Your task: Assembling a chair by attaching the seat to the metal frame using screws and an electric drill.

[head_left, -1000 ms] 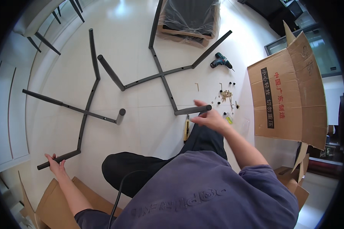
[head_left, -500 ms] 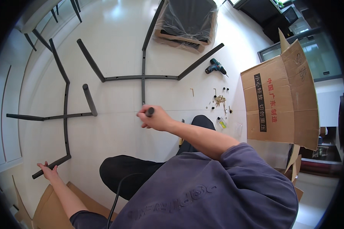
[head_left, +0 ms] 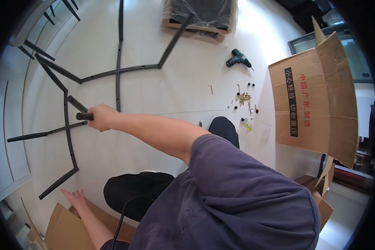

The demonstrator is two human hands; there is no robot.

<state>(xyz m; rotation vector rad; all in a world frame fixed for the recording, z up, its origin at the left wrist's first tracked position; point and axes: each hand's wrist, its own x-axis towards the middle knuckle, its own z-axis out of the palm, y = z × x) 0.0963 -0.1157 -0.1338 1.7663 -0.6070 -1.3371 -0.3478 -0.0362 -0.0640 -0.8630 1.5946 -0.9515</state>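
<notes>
My right hand (head_left: pixel 102 117) is closed round one dark leg of a cross-shaped metal frame (head_left: pixel 146 67), with the leg's tip sticking out past the fingers. This frame's other legs point up and outward. Left of it lies a second, similar dark metal frame (head_left: pixel 71 151), and the leg in my right hand overlaps it in view; whether the two touch I cannot tell. My left hand (head_left: pixel 74 198) holds nothing, fingers spread, just beside the near leg of the second frame and above a piece of cardboard (head_left: pixel 62 229).
On the floor to the right lie a cordless drill (head_left: pixel 238 58), a hex key (head_left: pixel 211 89), a heap of brass-coloured bolts (head_left: pixel 245 99) and a small green-and-clear item (head_left: pixel 246 125). A cardboard box (head_left: pixel 262 73) stands further right. Plastic-wrapped dark panels (head_left: pixel 200 8) lie at the back.
My right hand has carried the cross-shaped frame leftward, toward the second frame. My left hand has let go of the second frame's near leg and moved off to its right.
</notes>
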